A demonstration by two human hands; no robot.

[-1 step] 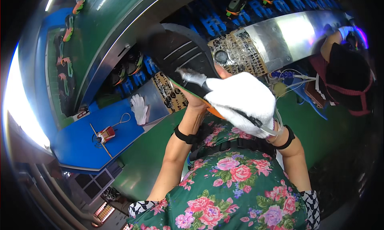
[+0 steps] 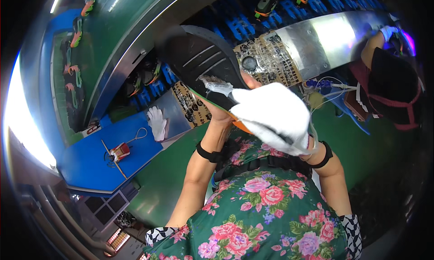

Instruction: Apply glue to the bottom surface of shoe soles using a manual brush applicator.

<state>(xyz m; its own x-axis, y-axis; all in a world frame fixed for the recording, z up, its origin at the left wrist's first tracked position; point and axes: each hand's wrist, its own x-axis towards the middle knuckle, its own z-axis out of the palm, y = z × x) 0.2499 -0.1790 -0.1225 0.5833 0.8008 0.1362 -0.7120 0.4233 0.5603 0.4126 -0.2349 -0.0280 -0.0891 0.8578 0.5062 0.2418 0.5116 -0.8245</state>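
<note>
Close up in the middle, my bare left hand (image 2: 218,110) is closed around a large black shoe sole (image 2: 194,52), with fingers at its right edge. The sole is tilted, with pale slanting lines across its face and some orange at its near edge. My right hand (image 2: 275,115), in a white glove, is closed on a brush (image 2: 217,85). The brush's shiny, clear-looking head rests on or just over the sole's face. A thin clear tube (image 2: 312,144) runs along the right wrist. The glove hides the brush's handle.
A metal bench patched with printed brown tape (image 2: 285,70) carries a round dark lid (image 2: 249,63). Blue racks (image 2: 239,27) hold shoes behind it. A white glove (image 2: 157,123) and a red-and-white container (image 2: 120,152) lie left. A co-worker in a dark cap (image 2: 393,85) works at right.
My right hand and the brush have shifted very slightly to the left. The sole and my left hand look unmoved.
</note>
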